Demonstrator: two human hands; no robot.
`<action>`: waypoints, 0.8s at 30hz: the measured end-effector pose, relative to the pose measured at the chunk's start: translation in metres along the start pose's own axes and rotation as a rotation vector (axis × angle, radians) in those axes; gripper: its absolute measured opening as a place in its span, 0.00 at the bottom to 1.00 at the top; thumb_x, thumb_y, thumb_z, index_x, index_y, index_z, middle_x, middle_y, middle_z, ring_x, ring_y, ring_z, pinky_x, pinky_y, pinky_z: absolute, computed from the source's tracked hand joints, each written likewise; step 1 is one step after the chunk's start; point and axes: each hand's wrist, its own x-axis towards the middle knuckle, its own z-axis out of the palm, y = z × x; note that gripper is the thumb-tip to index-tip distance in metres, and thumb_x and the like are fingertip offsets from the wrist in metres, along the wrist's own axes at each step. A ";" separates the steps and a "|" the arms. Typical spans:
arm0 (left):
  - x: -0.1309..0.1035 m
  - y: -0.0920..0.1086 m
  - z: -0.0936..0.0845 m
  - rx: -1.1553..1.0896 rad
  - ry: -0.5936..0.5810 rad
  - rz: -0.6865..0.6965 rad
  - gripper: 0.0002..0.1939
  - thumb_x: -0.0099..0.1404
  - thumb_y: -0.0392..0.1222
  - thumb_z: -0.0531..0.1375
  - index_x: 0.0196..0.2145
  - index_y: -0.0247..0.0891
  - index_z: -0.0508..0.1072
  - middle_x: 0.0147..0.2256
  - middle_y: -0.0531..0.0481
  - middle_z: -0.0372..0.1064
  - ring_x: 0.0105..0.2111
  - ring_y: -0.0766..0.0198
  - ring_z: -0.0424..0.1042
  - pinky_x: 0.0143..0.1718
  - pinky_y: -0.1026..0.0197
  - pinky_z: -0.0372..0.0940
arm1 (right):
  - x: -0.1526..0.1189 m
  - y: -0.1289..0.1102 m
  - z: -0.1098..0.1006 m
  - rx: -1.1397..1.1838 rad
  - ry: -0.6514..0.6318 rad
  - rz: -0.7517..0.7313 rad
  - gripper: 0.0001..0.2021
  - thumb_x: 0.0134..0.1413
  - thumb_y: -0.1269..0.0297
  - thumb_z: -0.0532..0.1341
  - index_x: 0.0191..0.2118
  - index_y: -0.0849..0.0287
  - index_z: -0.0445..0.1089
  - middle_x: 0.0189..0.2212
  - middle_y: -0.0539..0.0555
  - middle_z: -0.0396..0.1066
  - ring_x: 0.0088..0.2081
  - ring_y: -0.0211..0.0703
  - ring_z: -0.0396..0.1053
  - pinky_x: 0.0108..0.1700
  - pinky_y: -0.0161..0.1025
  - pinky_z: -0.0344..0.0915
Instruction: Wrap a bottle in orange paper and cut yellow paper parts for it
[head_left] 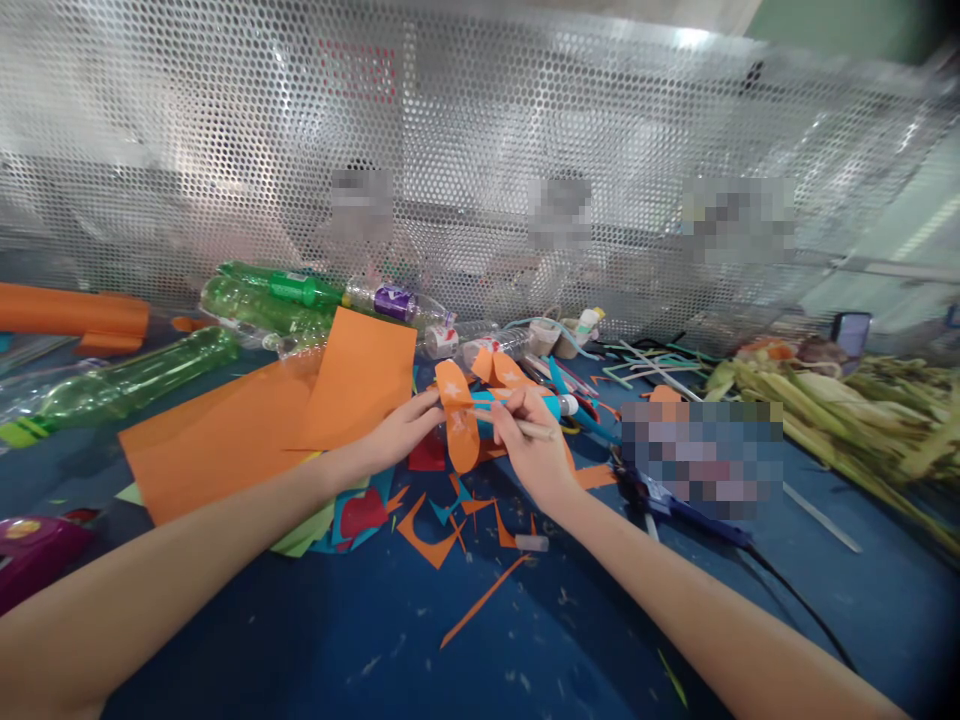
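Observation:
A blue paper-wrapped bottle [551, 406] lies across the middle, its clear neck pointing right. Rounded orange paper pieces [458, 420] with white star marks sit on it. My left hand [401, 430] holds the bottle's left end, fingers extended and close together against the orange piece; their tips are partly hidden. In my right hand [536, 445] is a pale slim pen [525, 428], pinched over the blue bottle with its tip pointing left toward the orange piece. Orange paper scraps [435, 535] lie scattered below both hands.
Orange sheets [367, 385] lie left of my hands, with green plastic bottles [142, 375] behind. A purple tool [41, 550] is at the left edge. A blue glue gun [686, 505] with a black cord and corn husks [817, 420] lie right. A perforated metal screen [465, 130] stands behind.

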 end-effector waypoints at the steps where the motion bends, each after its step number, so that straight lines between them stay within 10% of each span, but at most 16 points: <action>1: 0.000 0.000 0.000 0.001 0.001 0.000 0.22 0.64 0.48 0.48 0.55 0.44 0.61 0.58 0.53 0.54 0.57 0.57 0.54 0.58 0.56 0.50 | 0.000 0.000 0.000 0.002 -0.004 0.003 0.12 0.54 0.60 0.56 0.24 0.54 0.53 0.15 0.42 0.56 0.18 0.33 0.57 0.22 0.33 0.55; 24: 0.001 0.000 0.001 0.001 0.000 0.016 0.21 0.64 0.48 0.47 0.54 0.43 0.62 0.58 0.54 0.55 0.56 0.59 0.55 0.57 0.58 0.50 | -0.001 0.002 0.001 0.010 -0.022 0.033 0.13 0.54 0.59 0.56 0.23 0.55 0.53 0.14 0.41 0.56 0.17 0.33 0.55 0.21 0.33 0.55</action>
